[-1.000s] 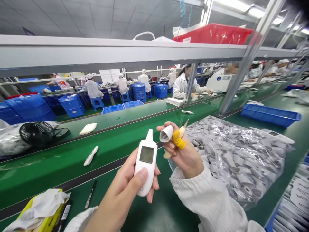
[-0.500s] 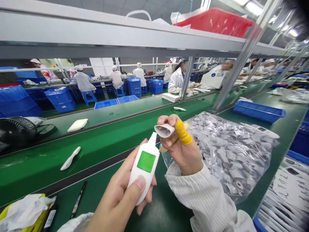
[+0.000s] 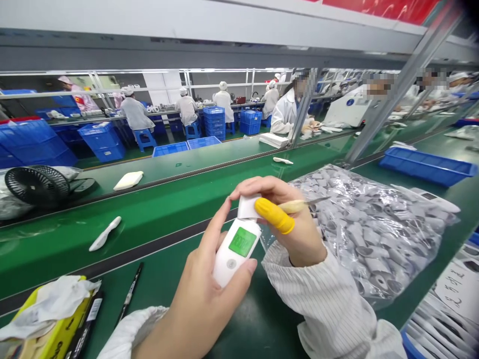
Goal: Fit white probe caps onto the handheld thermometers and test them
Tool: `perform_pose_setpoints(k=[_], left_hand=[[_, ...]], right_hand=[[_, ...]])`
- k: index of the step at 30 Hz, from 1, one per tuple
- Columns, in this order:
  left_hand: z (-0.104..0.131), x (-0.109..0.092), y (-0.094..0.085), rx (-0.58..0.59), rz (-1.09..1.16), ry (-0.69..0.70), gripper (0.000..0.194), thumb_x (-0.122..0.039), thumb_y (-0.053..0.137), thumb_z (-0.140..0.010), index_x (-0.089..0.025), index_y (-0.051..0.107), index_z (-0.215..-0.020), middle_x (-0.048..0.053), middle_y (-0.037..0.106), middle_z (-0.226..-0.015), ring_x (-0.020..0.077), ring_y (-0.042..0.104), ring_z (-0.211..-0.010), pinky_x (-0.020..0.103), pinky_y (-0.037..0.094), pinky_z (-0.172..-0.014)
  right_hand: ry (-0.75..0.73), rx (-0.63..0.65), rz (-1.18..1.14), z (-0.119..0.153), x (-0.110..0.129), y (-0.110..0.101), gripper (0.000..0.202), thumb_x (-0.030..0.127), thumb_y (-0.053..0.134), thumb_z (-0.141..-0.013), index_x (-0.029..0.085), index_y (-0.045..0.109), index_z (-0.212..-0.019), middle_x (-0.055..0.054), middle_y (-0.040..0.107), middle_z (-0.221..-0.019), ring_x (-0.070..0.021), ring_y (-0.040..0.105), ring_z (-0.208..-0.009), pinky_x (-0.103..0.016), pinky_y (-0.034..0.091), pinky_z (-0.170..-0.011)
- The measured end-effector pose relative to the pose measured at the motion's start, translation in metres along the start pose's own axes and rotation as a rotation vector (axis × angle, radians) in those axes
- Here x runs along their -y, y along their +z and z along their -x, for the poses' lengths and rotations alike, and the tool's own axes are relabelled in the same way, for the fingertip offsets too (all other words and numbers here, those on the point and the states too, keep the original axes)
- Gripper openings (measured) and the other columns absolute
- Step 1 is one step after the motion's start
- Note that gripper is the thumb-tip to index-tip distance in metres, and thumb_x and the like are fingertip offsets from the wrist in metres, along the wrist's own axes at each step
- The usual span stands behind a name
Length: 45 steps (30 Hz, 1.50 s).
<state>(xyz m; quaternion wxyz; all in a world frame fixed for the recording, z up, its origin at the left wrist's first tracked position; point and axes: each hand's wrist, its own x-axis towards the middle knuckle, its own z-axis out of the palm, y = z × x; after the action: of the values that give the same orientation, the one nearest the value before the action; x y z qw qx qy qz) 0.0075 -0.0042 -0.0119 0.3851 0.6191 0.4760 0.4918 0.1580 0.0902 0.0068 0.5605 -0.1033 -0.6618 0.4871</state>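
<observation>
A white ear thermometer [image 3: 226, 263] with a lit green screen tilts in my left hand [image 3: 204, 286], whose fingers wrap its body. My right hand [image 3: 288, 214] wears a yellow finger cot and holds a light grey cap [image 3: 247, 207] over the thermometer's tip. The probe is hidden inside the cap, and a small gap shows at its lower edge on the right. Tucked in the same right hand is a thin tool with a pale handle [image 3: 292, 206] and a pointed metal end. To the right lies a clear plastic bag [image 3: 374, 229] full of similar grey caps.
A black pen [image 3: 129, 294] and a yellow box [image 3: 63, 324] lie at front left. On the green belt sits a white part [image 3: 105, 233]. A black fan [image 3: 37, 187] stands at left, a blue tray [image 3: 426, 164] at right. Co-workers sit beyond; a metal post [image 3: 404, 85] rises at right.
My right hand has brought the cap down from beside the probe onto the thermometer's tip. My left thumb has moved off the button, and digits now show on the screen. The view has shifted slightly.
</observation>
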Motion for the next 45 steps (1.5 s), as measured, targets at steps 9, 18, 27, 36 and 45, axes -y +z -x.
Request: perform_pose_setpoints(k=[9,18,27,36,45], left_hand=[[0.004,0.004,0.001,-0.062,-0.035,0.015,0.075,-0.038,0.066,-0.091,-0.043,0.028,-0.155,0.000,0.070,-0.087,0.0124,0.057,-0.055,0.019,0.047,-0.043],[0.001,0.002,-0.001,-0.085,-0.085,0.031,0.069,-0.039,0.065,-0.092,-0.047,0.032,-0.152,-0.002,0.071,-0.090,0.0109,0.056,-0.054,0.019,0.051,-0.045],[0.002,0.000,0.000,-0.095,-0.049,-0.017,0.073,-0.041,0.065,-0.092,-0.044,0.028,-0.154,-0.001,0.071,-0.091,0.0119,0.057,-0.055,0.021,0.051,-0.046],[0.000,0.000,-0.002,-0.105,-0.040,0.021,0.077,-0.040,0.065,-0.092,-0.044,0.023,-0.156,-0.001,0.068,-0.085,0.0144,0.059,-0.058,0.023,0.052,-0.051],[0.006,-0.001,-0.005,-0.005,0.153,-0.009,0.064,-0.039,0.044,-0.102,-0.049,0.012,-0.156,0.001,0.064,-0.090,0.0129,0.056,-0.064,0.023,0.055,-0.060]], right_hand=[[0.035,-0.166,0.058,0.005,0.004,0.011,0.020,0.028,0.078,-0.081,0.024,0.072,-0.100,-0.001,0.069,-0.090,-0.0125,0.065,-0.076,-0.021,0.057,-0.061],[0.064,-0.177,0.064,0.004,0.003,0.012,0.018,0.032,0.079,-0.080,0.025,0.073,-0.095,-0.002,0.069,-0.091,-0.0134,0.066,-0.078,-0.020,0.057,-0.058],[0.030,-0.237,0.127,0.006,0.001,0.015,0.020,0.037,0.077,-0.082,0.025,0.072,-0.097,-0.002,0.068,-0.090,-0.0145,0.066,-0.078,-0.023,0.057,-0.059],[0.000,-0.258,0.115,0.019,-0.006,0.030,0.025,0.044,0.064,-0.092,0.029,0.073,-0.110,-0.004,0.068,-0.103,-0.0178,0.064,-0.086,-0.030,0.056,-0.069],[0.130,-0.180,-0.018,0.013,0.003,0.017,0.049,0.066,0.056,-0.088,0.027,0.074,-0.113,-0.003,0.066,-0.084,-0.0104,0.045,-0.054,-0.023,0.038,-0.042]])
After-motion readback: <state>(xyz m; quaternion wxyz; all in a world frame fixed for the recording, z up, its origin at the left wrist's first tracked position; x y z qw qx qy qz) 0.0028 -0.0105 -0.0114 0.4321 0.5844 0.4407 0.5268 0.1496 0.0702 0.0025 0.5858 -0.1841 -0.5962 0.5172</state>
